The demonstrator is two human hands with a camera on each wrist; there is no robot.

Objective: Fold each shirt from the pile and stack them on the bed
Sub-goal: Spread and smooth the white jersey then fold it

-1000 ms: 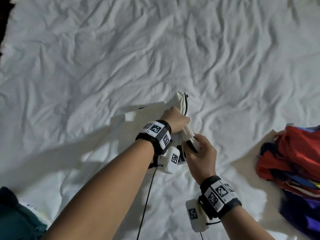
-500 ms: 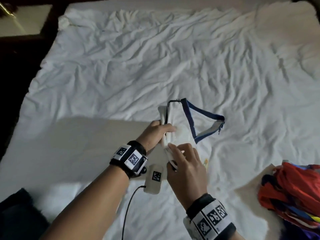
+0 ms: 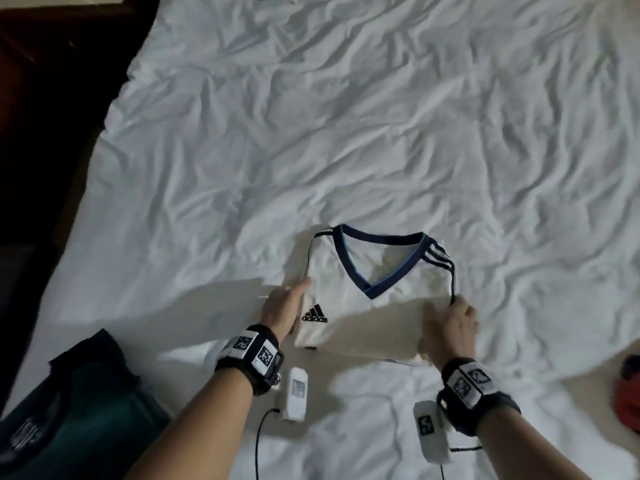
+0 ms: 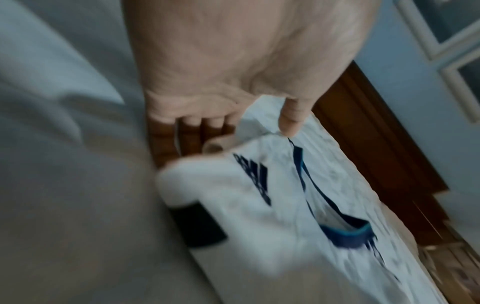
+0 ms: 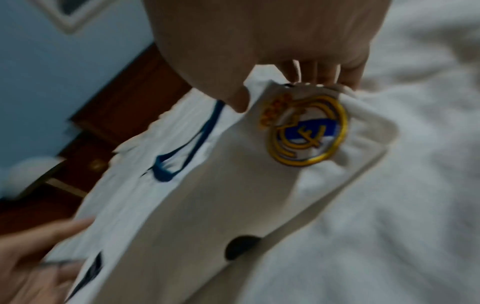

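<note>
A white football shirt with a dark blue V-collar, folded into a rectangle, is held front up just over the white bed sheet. My left hand grips its left edge beside the black logo. In the left wrist view the left hand has its thumb on top of the shirt and its fingers curled beneath. My right hand pinches the right edge under the striped shoulder. In the right wrist view the right hand holds the shirt just above a gold and blue crest.
A dark green folded shirt lies at the lower left of the bed. A red pile of clothes shows at the right edge. The bed's left edge drops to dark floor. Wrinkled sheet stretches beyond the shirt.
The shirt was bunched between my two close hands. My hands have moved apart to its sides, and it is now spread as a flat folded rectangle, front up.
</note>
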